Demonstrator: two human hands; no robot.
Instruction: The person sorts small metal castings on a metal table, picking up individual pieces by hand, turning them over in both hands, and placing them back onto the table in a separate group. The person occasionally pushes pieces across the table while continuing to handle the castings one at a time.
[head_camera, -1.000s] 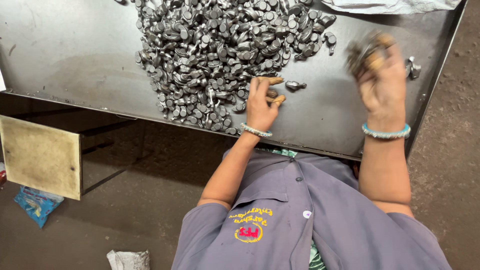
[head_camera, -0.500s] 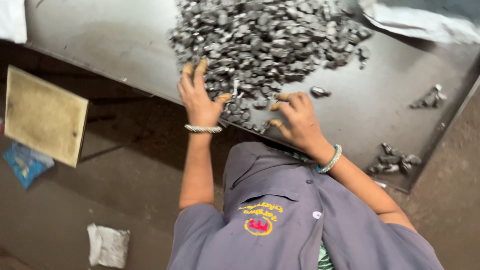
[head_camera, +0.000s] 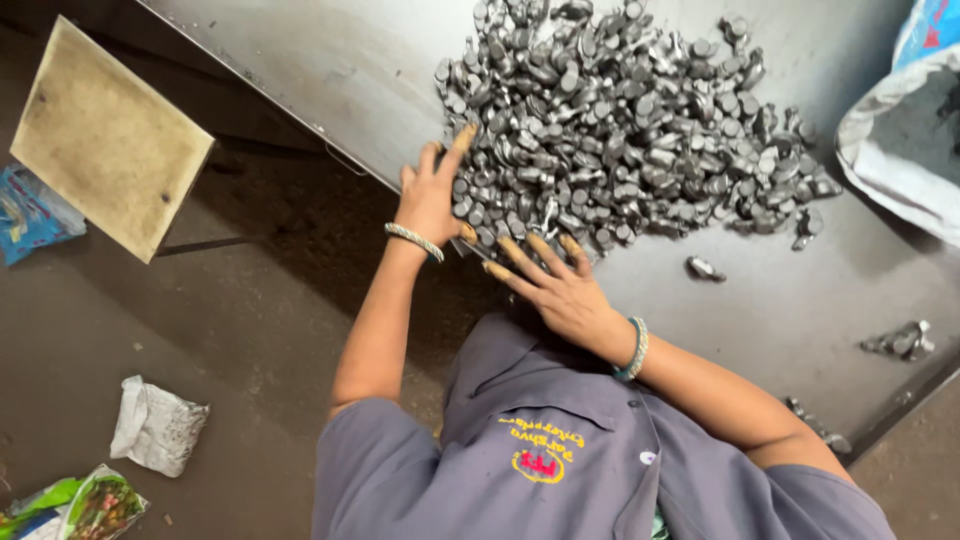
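Note:
A big heap of small grey metal pieces (head_camera: 620, 130) lies on a dark metal table (head_camera: 300, 60). My left hand (head_camera: 430, 195), with a silver bangle at the wrist, rests on the heap's left edge with its fingers spread. My right hand (head_camera: 560, 285), wearing a teal bangle, lies flat with its fingers apart against the heap's near edge. Neither hand grips anything. A single loose piece (head_camera: 705, 268) sits to the right of my right hand. A small cluster of pieces (head_camera: 900, 342) lies near the table's right edge.
A white sack (head_camera: 890, 150) lies on the table at the right. Left of the table stands a tan square board (head_camera: 105, 140). A crumpled white bag (head_camera: 155, 428), a blue packet (head_camera: 30, 215) and a colourful wrapper (head_camera: 85, 505) lie on the dark floor.
My right hand, earlier raised at the right with pieces in it, has come back empty to the heap. My left hand has slid to the heap's left edge. The view has shifted.

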